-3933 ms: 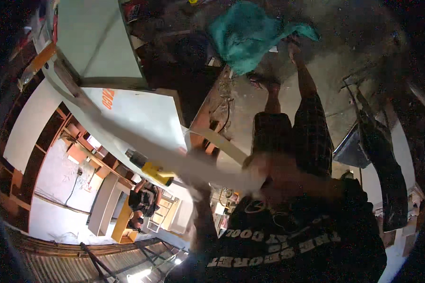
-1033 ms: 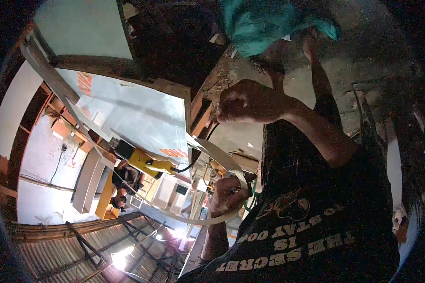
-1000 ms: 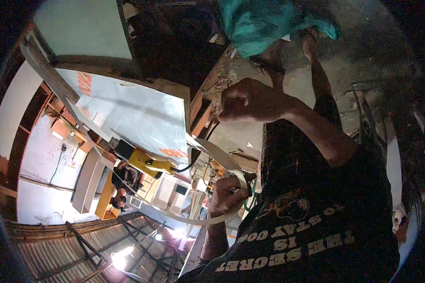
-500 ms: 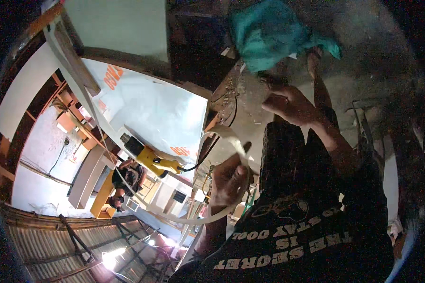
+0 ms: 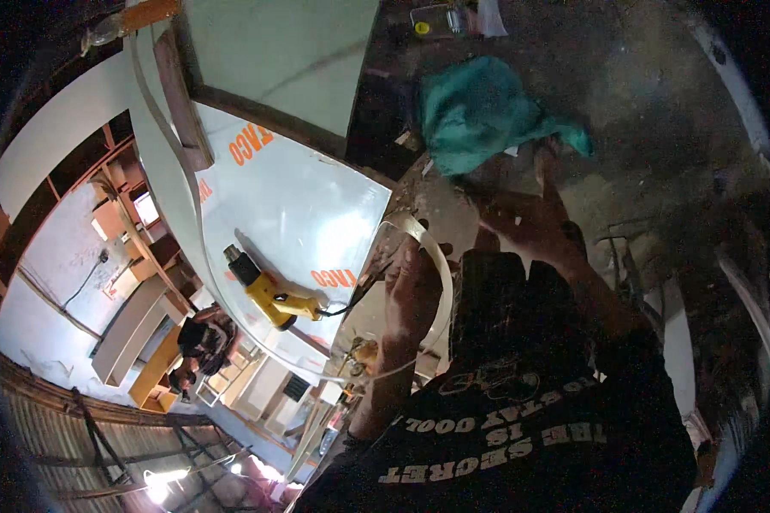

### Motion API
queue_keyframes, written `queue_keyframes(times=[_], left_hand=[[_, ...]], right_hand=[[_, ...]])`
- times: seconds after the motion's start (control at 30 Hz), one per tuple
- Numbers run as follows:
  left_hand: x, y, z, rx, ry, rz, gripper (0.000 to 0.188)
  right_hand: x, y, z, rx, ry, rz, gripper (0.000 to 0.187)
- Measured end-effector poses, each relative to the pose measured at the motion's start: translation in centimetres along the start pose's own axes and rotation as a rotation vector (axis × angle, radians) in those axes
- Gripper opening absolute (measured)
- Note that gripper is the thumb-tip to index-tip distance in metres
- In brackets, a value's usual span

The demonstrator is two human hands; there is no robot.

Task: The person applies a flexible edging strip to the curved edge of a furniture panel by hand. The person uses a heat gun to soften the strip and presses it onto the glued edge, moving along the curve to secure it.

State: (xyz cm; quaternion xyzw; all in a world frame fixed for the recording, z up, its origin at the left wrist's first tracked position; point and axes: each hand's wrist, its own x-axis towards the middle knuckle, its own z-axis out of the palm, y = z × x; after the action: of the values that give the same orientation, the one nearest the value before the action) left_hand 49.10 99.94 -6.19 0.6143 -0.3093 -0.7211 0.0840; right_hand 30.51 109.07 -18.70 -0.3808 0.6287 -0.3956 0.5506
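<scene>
A long, thin, pale strip (image 5: 447, 295), like edge banding, loops in the air beside my left hand (image 5: 409, 286). The raised fingers of that hand are closed on the strip near its curled upper part. From there it sweeps down and left, then up along the panel's left side. My right hand (image 5: 535, 229) hovers in shadow above my lap, fingers apart, with nothing plainly held. A yellow and black heat gun (image 5: 269, 295) lies on a white sheet panel (image 5: 291, 197) with orange print, left of my left hand.
A green cloth or sack (image 5: 479, 111) lies on the dark floor ahead, near my foot. A wooden bar (image 5: 180, 107) and a pale green board (image 5: 274, 64) adjoin the panel. Another person (image 5: 201, 346) is at the left, among wooden shelving. The heat gun's cord trails off the panel's edge.
My left hand has risen slightly and turned, its fingers now pointing up. The strip's loop has shifted with it. My right hand has dropped a little, and the whole view has swung.
</scene>
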Motion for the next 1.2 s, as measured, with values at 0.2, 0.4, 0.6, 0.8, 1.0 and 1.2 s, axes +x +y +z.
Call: queue_keyframes(times=[0.2,0.4,0.6,0.8,1.0,1.2], left_hand=[[1.7,-3.4,-1.2,0.811,0.125,0.591,0.029],[1.5,-2.4,-0.2,-0.034,-0.095,0.271,0.040],[2.2,-1.5,0.9,-0.426,-0.058,0.173,0.035],[2.1,0.4,2.3,-0.365,-0.044,0.321,0.031],[2.9,0.3,1.6,0.089,0.154,0.444,0.033],[4.6,-1.1,0.2,-0.394,0.076,0.299,0.031]], right_hand=[[-2.2,-3.6,-0.9,0.003,0.298,-0.255,0.049],[-0.8,-12.4,-1.8,0.176,0.255,-0.504,0.049],[2.9,-12.6,-3.4,0.368,0.311,-0.298,0.027],[6.8,-11.7,-4.8,0.436,0.290,-0.031,0.034],[9.2,-11.8,-4.9,0.472,0.240,0.035,0.038],[10.3,-11.9,-5.1,0.460,0.168,-0.035,0.041]])
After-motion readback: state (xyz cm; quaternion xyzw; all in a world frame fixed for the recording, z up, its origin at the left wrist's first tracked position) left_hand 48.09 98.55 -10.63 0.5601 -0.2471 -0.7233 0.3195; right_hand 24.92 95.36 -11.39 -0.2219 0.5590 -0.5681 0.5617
